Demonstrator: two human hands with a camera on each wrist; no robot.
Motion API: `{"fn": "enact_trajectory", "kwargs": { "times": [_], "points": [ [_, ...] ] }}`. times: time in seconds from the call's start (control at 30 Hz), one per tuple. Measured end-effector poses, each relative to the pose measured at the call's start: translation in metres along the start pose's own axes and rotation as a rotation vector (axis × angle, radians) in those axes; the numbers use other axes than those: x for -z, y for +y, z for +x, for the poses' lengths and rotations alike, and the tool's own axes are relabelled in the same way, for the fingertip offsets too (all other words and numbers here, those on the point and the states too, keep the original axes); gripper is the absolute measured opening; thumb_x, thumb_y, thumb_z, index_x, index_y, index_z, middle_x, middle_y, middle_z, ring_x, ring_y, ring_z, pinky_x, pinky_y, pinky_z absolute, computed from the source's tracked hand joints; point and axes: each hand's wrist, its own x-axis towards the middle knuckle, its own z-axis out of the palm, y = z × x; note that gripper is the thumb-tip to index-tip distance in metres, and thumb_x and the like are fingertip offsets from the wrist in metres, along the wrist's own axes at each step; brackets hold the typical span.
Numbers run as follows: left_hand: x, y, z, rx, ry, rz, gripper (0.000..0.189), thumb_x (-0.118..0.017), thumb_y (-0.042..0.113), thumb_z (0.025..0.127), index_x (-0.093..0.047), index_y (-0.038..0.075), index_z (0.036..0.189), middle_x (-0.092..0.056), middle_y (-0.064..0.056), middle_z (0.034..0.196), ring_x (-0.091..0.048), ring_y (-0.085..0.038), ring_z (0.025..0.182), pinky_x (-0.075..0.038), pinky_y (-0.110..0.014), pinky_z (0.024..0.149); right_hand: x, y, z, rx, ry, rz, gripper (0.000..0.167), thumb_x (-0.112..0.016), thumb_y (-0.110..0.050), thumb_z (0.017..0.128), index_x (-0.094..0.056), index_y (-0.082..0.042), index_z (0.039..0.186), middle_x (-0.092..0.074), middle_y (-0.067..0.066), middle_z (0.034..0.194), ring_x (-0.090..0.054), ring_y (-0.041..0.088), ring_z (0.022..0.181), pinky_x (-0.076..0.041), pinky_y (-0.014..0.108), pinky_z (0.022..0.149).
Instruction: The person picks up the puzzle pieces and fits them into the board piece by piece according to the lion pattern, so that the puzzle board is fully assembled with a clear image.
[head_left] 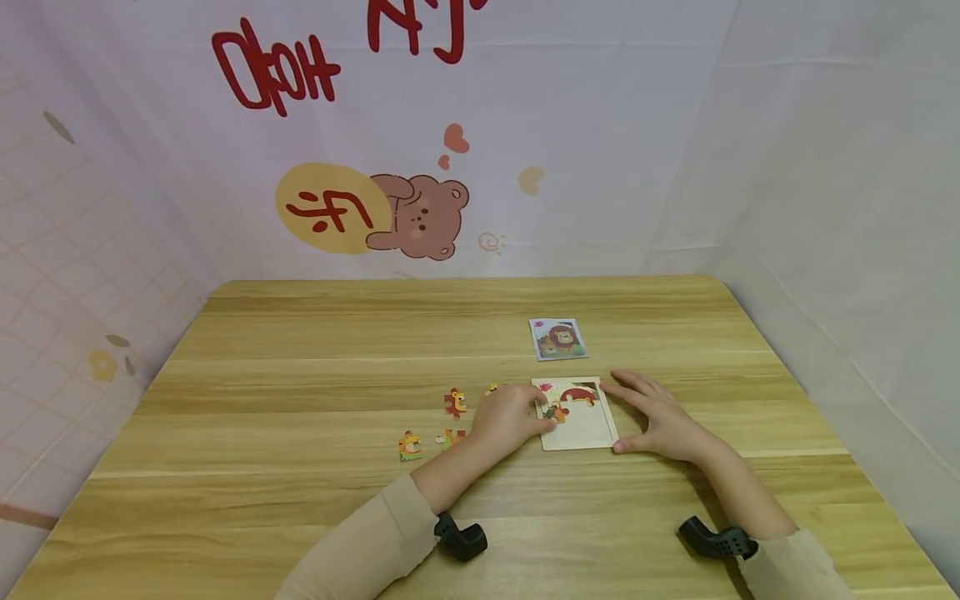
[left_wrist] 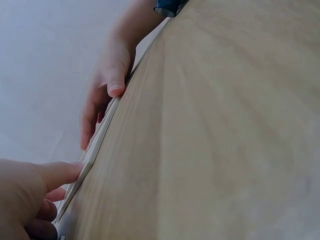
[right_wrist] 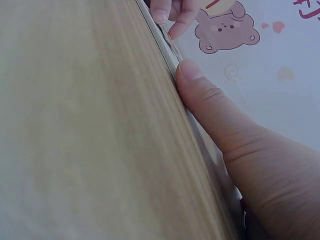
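Pinching a puzzle piece (head_left: 557, 413) with my left hand (head_left: 508, 418) while my spread right hand (head_left: 658, 423) braces the tray (head_left: 579, 434), I could jam that puzzle piece by pressing askew.

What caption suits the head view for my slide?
Left hand and right hand at a partly filled puzzle board, picture card beyond.

Bare wood on the desk (head_left: 262, 375) leaves passage along its left, right and far edges. Left of the puzzle board (head_left: 588, 429), the left hand (head_left: 506, 417) and 4 visible pieces (head_left: 410, 447) obstruct; the right hand (head_left: 660, 422) blocks the board's right edge.
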Motion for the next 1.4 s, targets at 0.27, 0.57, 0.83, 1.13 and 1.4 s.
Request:
{"fn": "enact_trajectory", "kwargs": {
  "times": [0.27, 0.57, 0.83, 1.13, 1.4],
  "points": [
    [0.0007, 0.001, 0.0001, 0.005, -0.005, 0.007, 0.034, -0.079, 0.042, 0.076, -0.074, 0.018, 0.1, -0.068, 0.01, 0.083, -0.055, -0.01, 0.069, -0.039, -0.025, 0.051, 0.0004, -0.0014, 0.0, 0.001, 0.0, 0.009, 0.091, -0.08, -0.053, 0.069, -0.044, -0.016, 0.145, -0.025, 0.015, 0.153, -0.016, 0.044, 0.137, -0.014, 0.068, 0.099],
    [-0.0003, 0.0022, 0.0011, 0.033, -0.005, -0.015, 0.035, -0.08, 0.041, 0.076, -0.074, 0.018, 0.101, -0.067, 0.011, 0.08, -0.056, -0.008, 0.068, -0.038, -0.024, 0.049, 0.0009, -0.0018, -0.0002, -0.007, 0.0, 0.016, 0.091, -0.08, -0.053, 0.069, -0.044, -0.017, 0.145, -0.025, 0.014, 0.153, -0.015, 0.044, 0.137, -0.014, 0.068, 0.099],
    [-0.0003, 0.0014, 0.0012, 0.026, 0.012, -0.033, 0.031, -0.078, 0.039, 0.078, -0.075, 0.02, 0.102, -0.067, 0.011, 0.08, -0.053, -0.007, 0.064, -0.036, -0.024, 0.046, 0.0007, -0.0023, 0.0008, -0.003, 0.003, 0.009, 0.092, -0.08, -0.053, 0.069, -0.044, -0.016, 0.145, -0.026, 0.015, 0.152, -0.016, 0.044, 0.137, -0.014, 0.067, 0.099],
    [-0.0006, 0.001, 0.0008, 0.005, 0.041, -0.03, 0.026, -0.077, 0.037, 0.08, -0.077, 0.02, 0.1, -0.07, 0.009, 0.091, -0.056, -0.005, 0.067, -0.036, -0.022, 0.045, 0.0002, 0.0002, 0.0009, -0.012, -0.001, 0.013, 0.091, -0.08, -0.053, 0.069, -0.044, -0.018, 0.145, -0.025, 0.013, 0.153, -0.015, 0.043, 0.137, -0.013, 0.067, 0.099],
    [-0.002, 0.0027, 0.0, 0.0, 0.049, -0.014, 0.026, -0.077, 0.036, 0.08, -0.077, 0.02, 0.101, -0.071, 0.008, 0.098, -0.064, -0.01, 0.081, -0.037, -0.022, 0.045, 0.0012, -0.0017, 0.0004, -0.009, 0.0, 0.007, 0.091, -0.08, -0.054, 0.069, -0.044, -0.017, 0.145, -0.026, 0.014, 0.153, -0.016, 0.043, 0.137, -0.014, 0.067, 0.099]
  ]
}}
